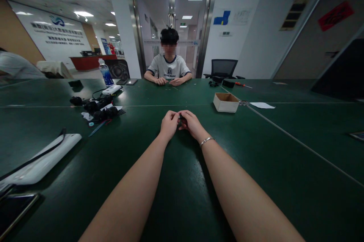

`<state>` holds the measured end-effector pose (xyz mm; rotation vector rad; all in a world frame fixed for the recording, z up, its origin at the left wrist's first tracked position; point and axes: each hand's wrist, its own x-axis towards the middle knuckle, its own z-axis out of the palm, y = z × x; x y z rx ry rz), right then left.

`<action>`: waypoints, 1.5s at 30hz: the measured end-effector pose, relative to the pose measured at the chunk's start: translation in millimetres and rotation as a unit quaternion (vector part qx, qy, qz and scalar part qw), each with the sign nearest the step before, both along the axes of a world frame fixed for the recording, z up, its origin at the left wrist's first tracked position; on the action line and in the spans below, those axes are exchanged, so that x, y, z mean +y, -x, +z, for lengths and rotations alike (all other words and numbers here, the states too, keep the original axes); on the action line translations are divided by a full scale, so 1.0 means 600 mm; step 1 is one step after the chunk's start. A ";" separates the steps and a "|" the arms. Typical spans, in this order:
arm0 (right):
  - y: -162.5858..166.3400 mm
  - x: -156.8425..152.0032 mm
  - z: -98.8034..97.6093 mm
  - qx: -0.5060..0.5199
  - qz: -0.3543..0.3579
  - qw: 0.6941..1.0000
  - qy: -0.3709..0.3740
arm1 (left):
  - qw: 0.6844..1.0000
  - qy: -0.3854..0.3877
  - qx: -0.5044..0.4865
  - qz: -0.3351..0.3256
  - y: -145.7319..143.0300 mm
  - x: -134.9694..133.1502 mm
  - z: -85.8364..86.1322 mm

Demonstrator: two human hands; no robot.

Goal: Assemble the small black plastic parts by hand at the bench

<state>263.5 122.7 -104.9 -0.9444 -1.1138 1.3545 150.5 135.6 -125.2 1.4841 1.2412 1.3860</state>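
Observation:
Both my arms reach forward over the dark green table (256, 166). My left hand (168, 124) and my right hand (191, 122) meet at the middle of the table, fingers curled and pinched together around a small dark object (179, 120) held between them. The object is too small and too covered to name. A thin bracelet (206, 141) circles my right wrist.
A small open cardboard box (226, 102) stands to the right beyond my hands, with a paper sheet (262, 105) past it. A heap of black parts and cables (98, 110) and a water bottle (105, 72) lie at left. A white device (42, 160) and a phone (14, 211) lie near left. Another person (168, 68) sits opposite.

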 end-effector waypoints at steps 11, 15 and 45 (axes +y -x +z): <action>-0.003 0.000 -0.001 0.004 -0.001 1.000 0.002 | 0.999 0.021 -0.037 -0.013 -0.003 -0.011 0.013; -0.003 0.002 -0.002 0.007 0.001 1.000 0.005 | 0.999 0.008 -0.041 -0.012 -0.002 -0.013 0.019; -0.004 0.002 -0.001 0.020 -0.008 1.000 0.021 | 0.996 0.048 -0.041 -0.057 0.001 -0.007 0.015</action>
